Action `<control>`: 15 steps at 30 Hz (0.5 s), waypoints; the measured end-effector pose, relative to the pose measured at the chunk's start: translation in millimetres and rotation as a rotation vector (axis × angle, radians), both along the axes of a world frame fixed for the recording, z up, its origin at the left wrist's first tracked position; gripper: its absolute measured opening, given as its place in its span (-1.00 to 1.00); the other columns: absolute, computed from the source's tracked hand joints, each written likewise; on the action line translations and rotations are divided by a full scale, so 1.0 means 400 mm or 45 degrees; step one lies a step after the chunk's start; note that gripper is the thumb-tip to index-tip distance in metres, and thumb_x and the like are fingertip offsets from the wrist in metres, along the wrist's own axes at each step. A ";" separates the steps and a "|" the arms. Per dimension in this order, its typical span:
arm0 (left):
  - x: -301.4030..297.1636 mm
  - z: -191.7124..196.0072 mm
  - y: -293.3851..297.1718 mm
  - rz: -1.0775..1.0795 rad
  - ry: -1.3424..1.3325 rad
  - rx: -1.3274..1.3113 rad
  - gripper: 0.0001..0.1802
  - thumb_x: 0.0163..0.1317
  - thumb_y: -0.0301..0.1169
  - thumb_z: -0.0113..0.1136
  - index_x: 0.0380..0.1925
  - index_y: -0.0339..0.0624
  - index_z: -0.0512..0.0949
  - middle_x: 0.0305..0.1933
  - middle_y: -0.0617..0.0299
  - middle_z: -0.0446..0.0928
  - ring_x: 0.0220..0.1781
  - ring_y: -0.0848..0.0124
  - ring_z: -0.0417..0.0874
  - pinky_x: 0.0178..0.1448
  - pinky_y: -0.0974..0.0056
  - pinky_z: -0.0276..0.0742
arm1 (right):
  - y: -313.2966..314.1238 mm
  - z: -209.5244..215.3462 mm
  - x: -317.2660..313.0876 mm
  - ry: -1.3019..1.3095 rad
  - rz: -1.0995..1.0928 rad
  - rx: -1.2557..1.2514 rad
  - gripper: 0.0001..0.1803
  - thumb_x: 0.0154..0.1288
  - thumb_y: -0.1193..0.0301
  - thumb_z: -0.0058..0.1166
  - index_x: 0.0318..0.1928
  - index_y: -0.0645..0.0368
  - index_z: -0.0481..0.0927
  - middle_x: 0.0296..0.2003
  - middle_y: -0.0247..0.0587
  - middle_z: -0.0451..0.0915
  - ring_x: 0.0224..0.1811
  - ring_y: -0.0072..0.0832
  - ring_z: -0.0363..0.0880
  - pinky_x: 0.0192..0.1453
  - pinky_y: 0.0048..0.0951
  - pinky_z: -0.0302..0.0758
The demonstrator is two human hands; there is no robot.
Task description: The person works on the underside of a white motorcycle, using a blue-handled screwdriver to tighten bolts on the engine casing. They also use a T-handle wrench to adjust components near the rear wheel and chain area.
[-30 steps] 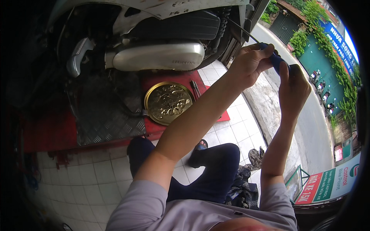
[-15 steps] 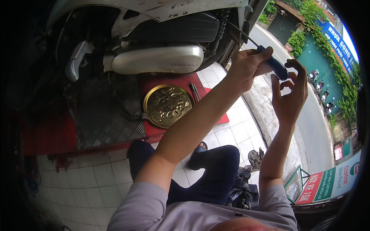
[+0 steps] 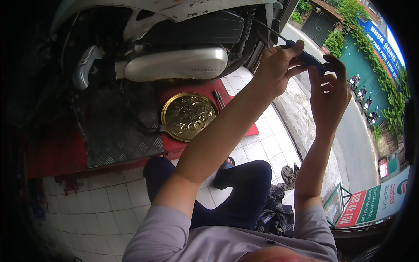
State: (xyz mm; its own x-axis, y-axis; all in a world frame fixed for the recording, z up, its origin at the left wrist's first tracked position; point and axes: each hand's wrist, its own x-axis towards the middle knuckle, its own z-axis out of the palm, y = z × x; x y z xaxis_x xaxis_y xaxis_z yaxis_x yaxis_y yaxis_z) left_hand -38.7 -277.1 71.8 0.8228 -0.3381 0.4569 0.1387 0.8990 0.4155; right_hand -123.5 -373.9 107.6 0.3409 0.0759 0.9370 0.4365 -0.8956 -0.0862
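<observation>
A screwdriver (image 3: pixel 304 56) with a blue handle slants up and left, its thin shaft reaching toward the rear of a motor scooter (image 3: pixel 174 65). Its tip is hidden behind the scooter's bodywork near the shock absorber spring (image 3: pixel 249 26). My left hand (image 3: pixel 279 65) is closed round the handle close to the shaft. At the handle's butt end, my right hand (image 3: pixel 331 87) pinches with its thumb and curled fingers.
The scooter stands over a red platform (image 3: pixel 179 147) with a metal tread plate (image 3: pixel 124 146). A round gold tray (image 3: pixel 190 117) lies there, beside a slim metal tool (image 3: pixel 218 99). A dark cloth (image 3: pixel 289 175) is on the tiled floor; a street lies at right.
My right fingers have closed onto the end of the screwdriver handle. Both hands and the screwdriver have shifted slightly up and left.
</observation>
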 end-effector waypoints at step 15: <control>0.042 -0.049 -0.010 -0.179 -0.081 -0.213 -0.92 0.33 -0.50 0.08 -0.26 -0.30 0.51 -0.20 0.13 0.55 -0.04 0.34 0.57 0.29 0.22 0.45 | -0.007 -0.008 0.024 0.146 -0.053 0.215 -0.87 0.26 0.39 0.18 -0.28 0.20 0.59 -0.49 -0.15 0.62 -0.54 -0.44 0.62 -0.44 -0.49 0.50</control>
